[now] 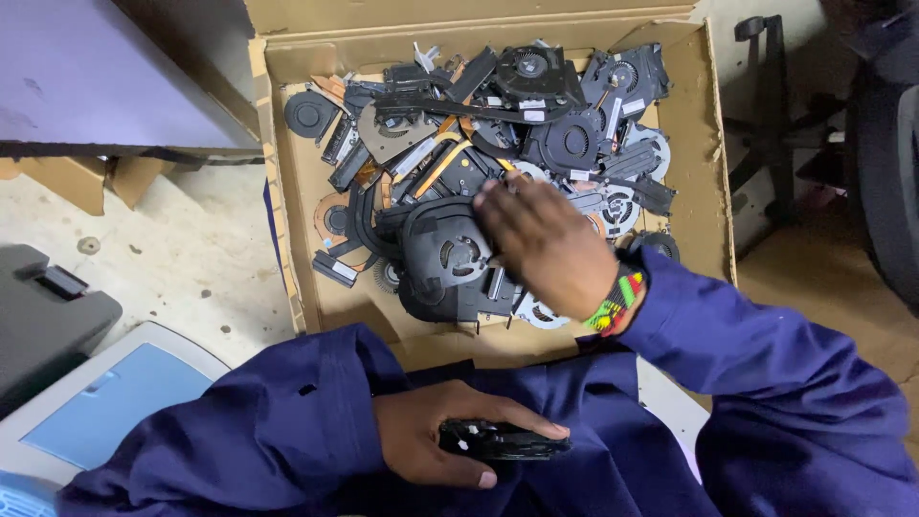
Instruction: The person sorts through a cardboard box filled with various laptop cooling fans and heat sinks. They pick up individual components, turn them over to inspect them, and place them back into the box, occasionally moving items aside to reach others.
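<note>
A shallow cardboard box [713, 191] lies on the floor, filled with several black laptop cooling fans and copper heat pipes [536, 105]. My right hand [546, 244], with a bright beaded wristband, reaches into the box and rests flat over the pile, touching a black fan unit [445, 254]; whether it grips anything is hidden. My left hand [431, 445] sits low over my blue sleeves, closed around a flat black fan part [503, 440].
A light grey device with a pale blue panel [105, 407] lies at lower left beside a dark grey case [48, 306]. A purple-grey surface [86, 77] overhangs at upper left. Black metal legs [766, 115] and a dark tyre-like object [890, 163] stand at right.
</note>
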